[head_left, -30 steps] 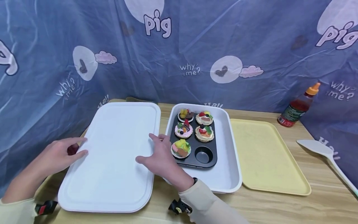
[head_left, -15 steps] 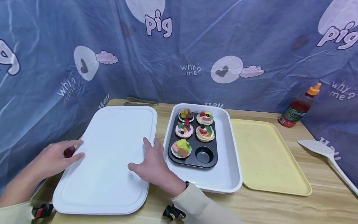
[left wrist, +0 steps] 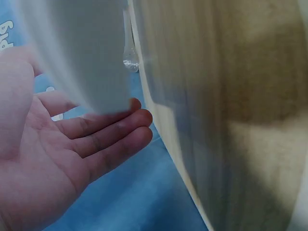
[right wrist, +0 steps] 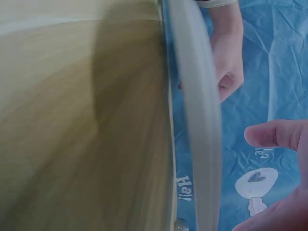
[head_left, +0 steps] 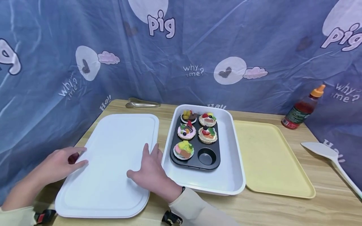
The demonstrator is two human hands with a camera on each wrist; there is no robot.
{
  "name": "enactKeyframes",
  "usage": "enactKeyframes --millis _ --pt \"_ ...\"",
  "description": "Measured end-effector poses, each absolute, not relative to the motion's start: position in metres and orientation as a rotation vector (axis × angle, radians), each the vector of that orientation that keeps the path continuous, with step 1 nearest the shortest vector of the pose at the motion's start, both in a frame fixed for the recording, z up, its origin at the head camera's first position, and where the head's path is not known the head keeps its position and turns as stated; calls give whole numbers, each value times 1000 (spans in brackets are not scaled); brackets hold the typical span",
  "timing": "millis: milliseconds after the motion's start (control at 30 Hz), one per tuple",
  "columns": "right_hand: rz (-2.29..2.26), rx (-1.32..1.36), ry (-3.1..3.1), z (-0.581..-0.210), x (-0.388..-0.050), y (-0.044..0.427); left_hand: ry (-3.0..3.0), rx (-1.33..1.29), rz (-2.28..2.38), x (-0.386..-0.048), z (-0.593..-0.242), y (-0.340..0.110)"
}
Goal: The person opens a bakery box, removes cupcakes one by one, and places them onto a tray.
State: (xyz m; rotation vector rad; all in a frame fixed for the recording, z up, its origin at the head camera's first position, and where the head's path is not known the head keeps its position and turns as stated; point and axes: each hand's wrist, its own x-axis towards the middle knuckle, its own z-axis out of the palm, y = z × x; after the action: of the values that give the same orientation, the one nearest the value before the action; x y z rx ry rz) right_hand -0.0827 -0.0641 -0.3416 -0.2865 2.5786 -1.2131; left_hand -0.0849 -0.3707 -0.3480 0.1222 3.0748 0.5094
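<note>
A flat white lid [head_left: 113, 157] with rounded corners spans the left side of the table in the head view. It shows edge-on in both wrist views, raised off the wood. My left hand [head_left: 57, 163] grips its left edge, thumb on top; in the left wrist view straight fingers [left wrist: 115, 144] lie under it. At the lid's right side my right hand [head_left: 154, 175] has its fingers and thumb spread. In the right wrist view its thumb [right wrist: 274, 134] stands apart from the lid's surface. Whether its other fingertips touch the edge cannot be seen.
A white bin [head_left: 232, 175] holds a black muffin tin [head_left: 195, 163] with several fruit tarts. Right of it lie a yellow tray [head_left: 271, 160] and a long white spoon [head_left: 322, 150]. A sauce bottle [head_left: 301, 111] stands at the back right, metal tongs [head_left: 142, 103] at the back left.
The white lid has moved left and nearer, and the tongs behind it have come into full view. My right hand has shifted left and nearer; my left hand has stayed at the lid's edge.
</note>
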Motion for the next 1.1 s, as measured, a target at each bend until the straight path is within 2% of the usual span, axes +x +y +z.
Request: enactKeyframes --millis 300,1100 --pt "-1121 -315 2637 -358 -80 -68 3061 76 499 -85 -358 -369" --pt "-1377 -196 2567 -379 -93 -78 2919 65 553 -92 -364 -353"
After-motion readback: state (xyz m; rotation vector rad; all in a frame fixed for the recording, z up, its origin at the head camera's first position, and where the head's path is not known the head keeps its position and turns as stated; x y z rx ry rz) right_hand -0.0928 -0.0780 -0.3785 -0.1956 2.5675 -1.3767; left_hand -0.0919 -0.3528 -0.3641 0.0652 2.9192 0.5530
